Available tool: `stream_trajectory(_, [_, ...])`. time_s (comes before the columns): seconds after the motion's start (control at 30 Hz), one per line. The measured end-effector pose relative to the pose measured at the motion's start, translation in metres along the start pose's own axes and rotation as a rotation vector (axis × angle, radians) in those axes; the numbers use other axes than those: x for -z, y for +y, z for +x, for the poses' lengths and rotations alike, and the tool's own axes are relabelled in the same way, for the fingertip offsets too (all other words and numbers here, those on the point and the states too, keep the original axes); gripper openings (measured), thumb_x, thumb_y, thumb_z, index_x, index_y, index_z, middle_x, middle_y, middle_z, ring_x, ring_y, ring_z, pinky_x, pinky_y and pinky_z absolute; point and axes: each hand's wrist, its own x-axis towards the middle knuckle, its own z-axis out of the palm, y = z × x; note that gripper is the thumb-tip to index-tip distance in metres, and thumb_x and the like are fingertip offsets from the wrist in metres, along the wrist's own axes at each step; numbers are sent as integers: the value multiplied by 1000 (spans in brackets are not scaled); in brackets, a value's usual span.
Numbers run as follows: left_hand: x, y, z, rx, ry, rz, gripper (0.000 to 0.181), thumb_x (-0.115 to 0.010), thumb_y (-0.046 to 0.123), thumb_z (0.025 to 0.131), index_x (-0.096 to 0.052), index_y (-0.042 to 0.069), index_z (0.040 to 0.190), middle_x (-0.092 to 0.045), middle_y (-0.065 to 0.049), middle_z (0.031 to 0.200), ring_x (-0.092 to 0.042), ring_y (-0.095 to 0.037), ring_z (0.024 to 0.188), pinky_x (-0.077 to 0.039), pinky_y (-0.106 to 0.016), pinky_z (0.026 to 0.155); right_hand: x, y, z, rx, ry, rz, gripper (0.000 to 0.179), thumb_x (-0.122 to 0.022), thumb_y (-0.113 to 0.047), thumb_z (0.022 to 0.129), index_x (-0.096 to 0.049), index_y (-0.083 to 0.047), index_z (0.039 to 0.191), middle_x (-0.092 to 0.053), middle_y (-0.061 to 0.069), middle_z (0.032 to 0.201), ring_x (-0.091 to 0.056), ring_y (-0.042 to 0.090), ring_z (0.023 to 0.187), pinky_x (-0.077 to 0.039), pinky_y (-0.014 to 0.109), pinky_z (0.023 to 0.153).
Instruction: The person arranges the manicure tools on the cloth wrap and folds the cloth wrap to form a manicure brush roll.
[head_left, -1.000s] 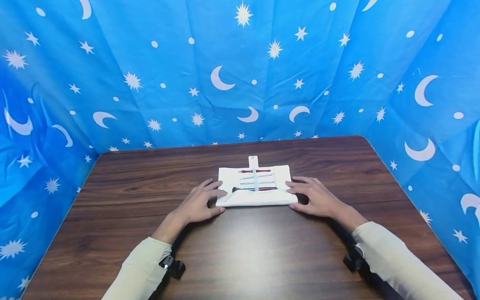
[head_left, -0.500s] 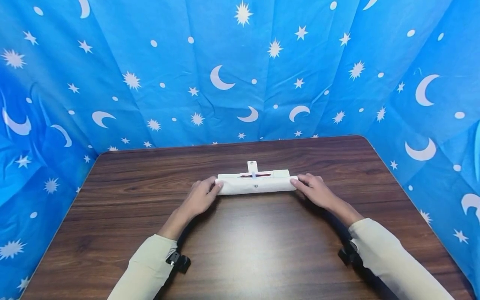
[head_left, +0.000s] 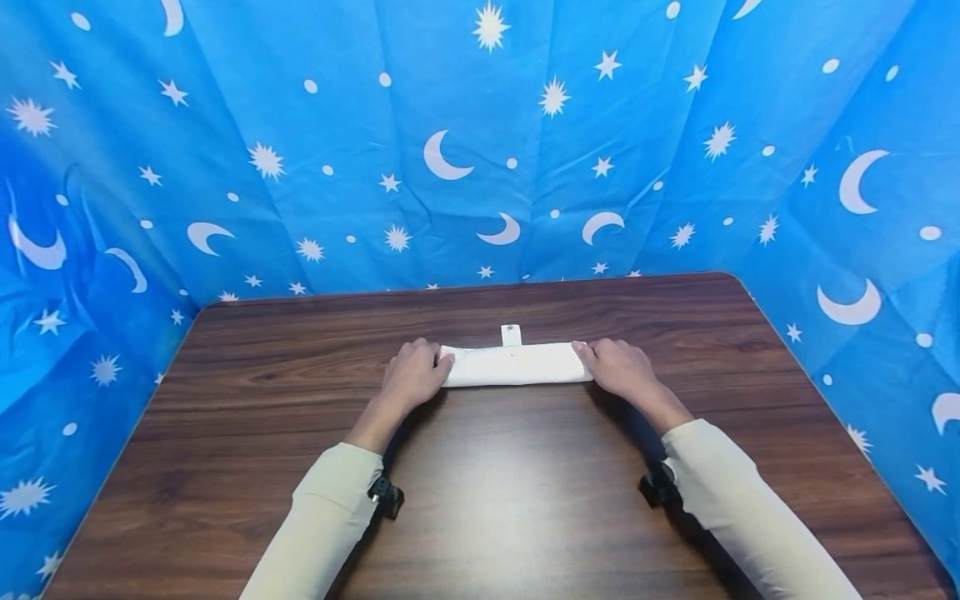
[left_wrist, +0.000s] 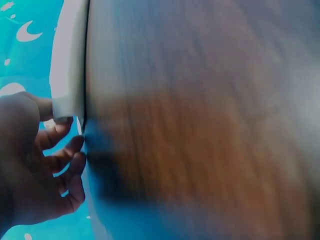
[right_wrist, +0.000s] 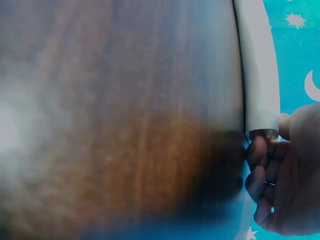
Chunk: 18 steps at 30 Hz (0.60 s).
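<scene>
A white roll-up tool pouch (head_left: 517,365) lies folded into a flat band on the table. From its far edge sticks out a short strap (head_left: 511,335) with a snap stud. My left hand (head_left: 414,372) grips the left end, thumb on the near face; in the left wrist view its fingers (left_wrist: 62,155) curl beside and under that end. At the other end my right hand (head_left: 619,367) holds the pouch the same way, its thumb over the edge and fingers (right_wrist: 256,182) curled below. The tools inside are hidden by the fold.
The dark wood-grain table (head_left: 495,492) extends around the pouch on all sides. Behind it and along both sides hangs a blue curtain (head_left: 337,125) with white moons and stars. A small black camera is strapped to each wrist.
Both hands have folded the pouch's near part up and away from me, covering the slim tools and brush that showed before. The thumbs have moved onto the fold, and the forearms have drawn inward.
</scene>
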Motion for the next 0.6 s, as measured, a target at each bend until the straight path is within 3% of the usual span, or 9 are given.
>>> stream_trajectory(0.07, [0,3,1,26,31,15,33,-55,38,102,-66,8,93,-63,-12,99,-58,-29,92,-49,-47,78,1,-2,1,-15,-13,-32,56,-31,-47,109,-62,-9,80,-45,6,68,-54,25,72,-40,39,64])
stream_trajectory(0.13, [-1,5,1,18,85,18,31,-59,36,100,-68,7,106,-66,-14,108,-61,-32,101,-51,-51,85,0,-3,1,-27,-4,-58,59,-31,-47,109,-66,-6,87,-52,8,71,-56,26,74,-42,40,64])
stream_trajectory(0.2, [-3,9,2,-45,162,21,29,-63,31,98,-69,7,113,-68,-13,115,-63,-33,109,-51,-52,90,0,-2,0,-31,5,-74,62,-30,-47,109,-70,-1,101,-63,15,82,-61,30,78,-45,44,66])
stream_trajectory(0.3, [-4,18,1,-214,222,39,26,-67,26,97,-72,10,115,-71,-11,120,-66,-32,113,-50,-51,94,-1,-2,-2,-24,47,-108,61,-30,-46,109,-66,0,126,-72,23,110,-69,38,97,-51,55,78])
stream_trajectory(0.37, [-7,25,1,-332,209,54,25,-67,26,97,-73,11,116,-72,-9,121,-67,-30,114,-52,-49,96,-3,-3,-2,-4,103,-145,58,-33,-44,109,-63,2,129,-70,25,118,-69,42,104,-52,58,83])
stream_trajectory(0.43, [-9,31,1,-411,155,67,29,-67,28,98,-72,12,122,-72,-9,125,-67,-30,117,-52,-50,101,-6,-6,-1,46,184,-178,50,-40,-38,108,-61,2,130,-69,25,119,-68,43,106,-52,59,86])
stream_trajectory(0.53, [-15,35,3,-458,70,90,35,-64,29,100,-68,13,131,-68,-9,134,-63,-29,127,-49,-49,107,-9,-14,2,180,315,-188,32,-56,-20,102,-63,2,125,-67,22,113,-68,40,101,-55,54,86])
stream_trajectory(0.6, [-17,38,4,-458,28,98,36,-62,28,102,-66,14,135,-66,-8,138,-61,-29,131,-48,-48,110,-11,-20,4,279,349,-134,26,-63,-9,96,-67,1,119,-67,19,109,-68,37,100,-56,51,86])
